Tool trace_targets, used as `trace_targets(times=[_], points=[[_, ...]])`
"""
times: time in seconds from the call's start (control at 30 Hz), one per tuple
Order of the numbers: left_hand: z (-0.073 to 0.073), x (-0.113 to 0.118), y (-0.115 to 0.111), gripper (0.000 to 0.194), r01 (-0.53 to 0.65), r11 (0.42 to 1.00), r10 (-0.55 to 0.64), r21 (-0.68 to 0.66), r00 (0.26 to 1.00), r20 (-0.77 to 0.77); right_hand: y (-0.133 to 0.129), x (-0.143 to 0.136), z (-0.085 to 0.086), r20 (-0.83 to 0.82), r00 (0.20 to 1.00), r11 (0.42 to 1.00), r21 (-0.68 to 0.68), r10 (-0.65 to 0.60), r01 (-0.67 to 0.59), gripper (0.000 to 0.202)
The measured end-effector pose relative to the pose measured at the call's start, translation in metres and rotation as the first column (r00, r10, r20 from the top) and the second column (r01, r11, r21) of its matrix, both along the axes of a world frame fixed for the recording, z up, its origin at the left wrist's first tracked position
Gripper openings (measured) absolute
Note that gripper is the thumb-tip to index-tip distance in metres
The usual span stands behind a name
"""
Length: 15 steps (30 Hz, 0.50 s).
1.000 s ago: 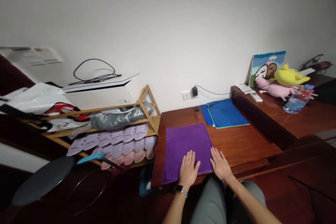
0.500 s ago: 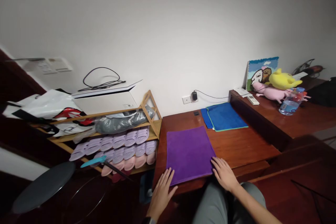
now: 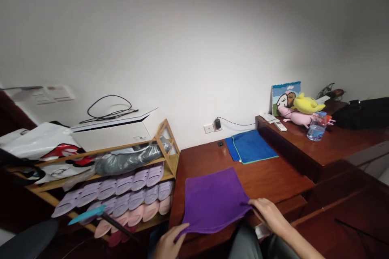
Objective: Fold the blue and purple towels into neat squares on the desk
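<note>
Purple square fabric cloth [image 3: 214, 200] on glossy red-brown wooden desk [image 3: 199, 162]; left hand [image 3: 169, 243], fingers pinching its 7 o'clock corner; right hand [image 3: 268, 213], fingers pinching its 4 o'clock corner; blue fabric cloth with green edging [image 3: 257, 147] at its 1 o'clock.

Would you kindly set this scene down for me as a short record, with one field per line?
Left hand: the left hand pinches the near left corner of the purple cloth
Right hand: the right hand pinches its near right corner
Cloth state: spread out, near edge curving between the hands
Work surface: brown wooden desk
Also on desk: green-edged blue cloth, beyond the purple one
Raised surface, right: water bottle, yellow plush toy, white remote
Left side: wooden rack with slippers
</note>
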<state>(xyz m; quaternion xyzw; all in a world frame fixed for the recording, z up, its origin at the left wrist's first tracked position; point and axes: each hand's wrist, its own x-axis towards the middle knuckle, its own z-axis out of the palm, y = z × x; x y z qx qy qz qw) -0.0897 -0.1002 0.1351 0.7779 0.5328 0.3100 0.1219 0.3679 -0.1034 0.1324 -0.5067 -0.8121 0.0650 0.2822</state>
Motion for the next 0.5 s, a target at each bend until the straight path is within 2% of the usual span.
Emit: trace_targets(times=[0.1, 0.2, 0.27, 0.37, 0.43, 0.5], points=[[0.075, 0.016, 0.008, 0.031, 0.000, 1.000, 0.003, -0.022, 0.995, 0.102, -0.003, 0.022, 0.066, -0.071, 0.995, 0.994, 0.088, 0.073, -0.067, 0.027], [0.149, 0.035, 0.013, 0.036, 0.050, 0.997, -0.043, -0.053, 0.992, 0.122, -0.013, 0.047, 0.130, -0.133, 0.988, 0.983, 0.176, 0.074, -0.050, 0.024], [0.191, 0.048, 0.016, 0.037, 0.102, 0.992, -0.092, -0.079, 0.989, 0.118, -0.021, 0.063, 0.167, -0.179, 0.982, 0.982, 0.190, 0.060, -0.026, 0.023], [0.238, 0.071, 0.026, 0.037, 0.180, 0.979, -0.170, -0.097, 0.980, 0.104, -0.030, 0.086, 0.210, -0.229, 0.973, 0.991, 0.136, 0.035, -0.004, 0.024], [0.259, 0.087, 0.038, 0.035, 0.257, 0.958, -0.249, -0.129, 0.965, 0.079, -0.031, 0.103, 0.230, -0.229, 0.973, 0.995, 0.096, 0.002, 0.021, 0.027], [0.272, 0.105, 0.057, 0.034, 0.345, 0.922, -0.338, -0.175, 0.939, 0.065, -0.023, 0.120, 0.243, -0.206, 0.978, 0.997, 0.066, -0.031, 0.046, 0.030]])
